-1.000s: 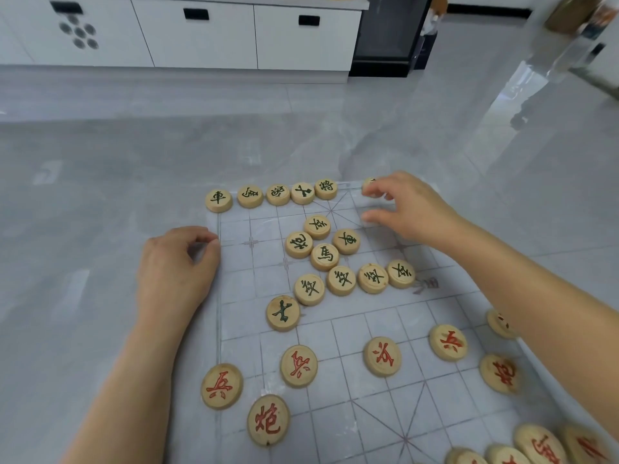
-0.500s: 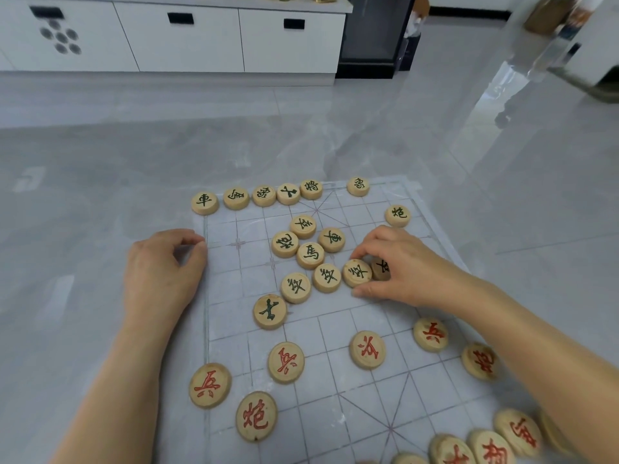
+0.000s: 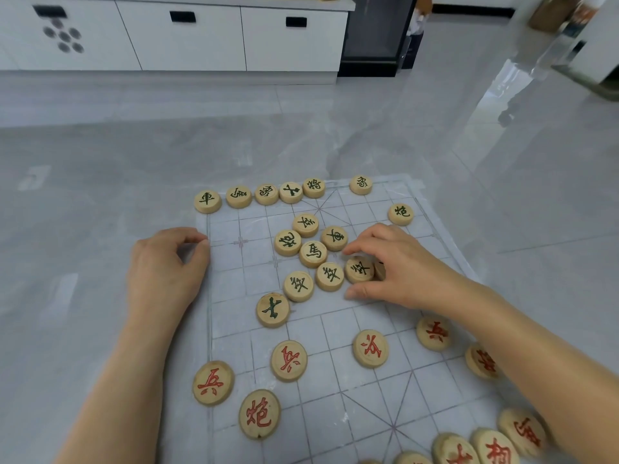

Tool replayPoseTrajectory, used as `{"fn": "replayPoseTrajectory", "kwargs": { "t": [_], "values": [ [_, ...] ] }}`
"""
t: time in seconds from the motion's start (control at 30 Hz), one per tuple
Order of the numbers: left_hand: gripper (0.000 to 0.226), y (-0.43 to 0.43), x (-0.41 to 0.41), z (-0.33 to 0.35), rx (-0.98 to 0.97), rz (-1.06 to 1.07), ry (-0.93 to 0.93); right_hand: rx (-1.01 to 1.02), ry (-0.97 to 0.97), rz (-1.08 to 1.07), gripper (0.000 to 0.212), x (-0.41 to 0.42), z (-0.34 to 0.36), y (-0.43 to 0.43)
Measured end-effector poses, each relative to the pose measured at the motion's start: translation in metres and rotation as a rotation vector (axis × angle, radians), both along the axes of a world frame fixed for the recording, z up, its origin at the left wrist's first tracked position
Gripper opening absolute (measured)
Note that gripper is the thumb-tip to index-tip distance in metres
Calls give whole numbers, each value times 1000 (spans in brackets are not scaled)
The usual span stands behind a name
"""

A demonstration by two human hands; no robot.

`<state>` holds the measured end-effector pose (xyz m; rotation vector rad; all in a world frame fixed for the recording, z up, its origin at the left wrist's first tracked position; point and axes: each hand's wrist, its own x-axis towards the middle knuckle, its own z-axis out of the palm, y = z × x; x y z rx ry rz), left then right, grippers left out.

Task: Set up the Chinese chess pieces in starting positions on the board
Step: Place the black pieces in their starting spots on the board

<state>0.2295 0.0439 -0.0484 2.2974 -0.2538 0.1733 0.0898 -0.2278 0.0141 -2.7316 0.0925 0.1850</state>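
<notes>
The translucent gridded board [image 3: 335, 380] lies on the grey floor. Green-lettered pieces form a row [image 3: 290, 192] along its far edge, with one more [image 3: 360, 185] and a cannon [image 3: 400, 214] further right. A loose green cluster [image 3: 313, 253] sits mid-board, with pawns [image 3: 330, 276] and a lone piece [image 3: 272, 309] below it. Red pieces [image 3: 288, 360] are scattered on the near half. My left hand [image 3: 164, 266] curls on the board's left edge, thumb and forefinger pinched there. My right hand [image 3: 398, 272] covers the cluster's right end, fingers around a mostly hidden green pawn [image 3: 380, 270] beside another [image 3: 359, 269].
White cabinets [image 3: 181, 38] and a dark appliance [image 3: 375, 35] stand along the far wall. Bare grey floor surrounds the board. More red pieces [image 3: 495, 450] are bunched at the board's near right corner under my right forearm.
My right hand left a piece on the far row, then came back toward me to the green pawns and closed on the rightmost one. My left hand stayed at the board's edge.
</notes>
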Motion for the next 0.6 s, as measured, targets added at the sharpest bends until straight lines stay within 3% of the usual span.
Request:
{"fn": "replayPoseTrajectory", "kwargs": {
  "t": [0.6],
  "values": [
    [10,-2,-2,3,-9,7,-2,-2,-175,17,38,3,-12,14]
  ]
}}
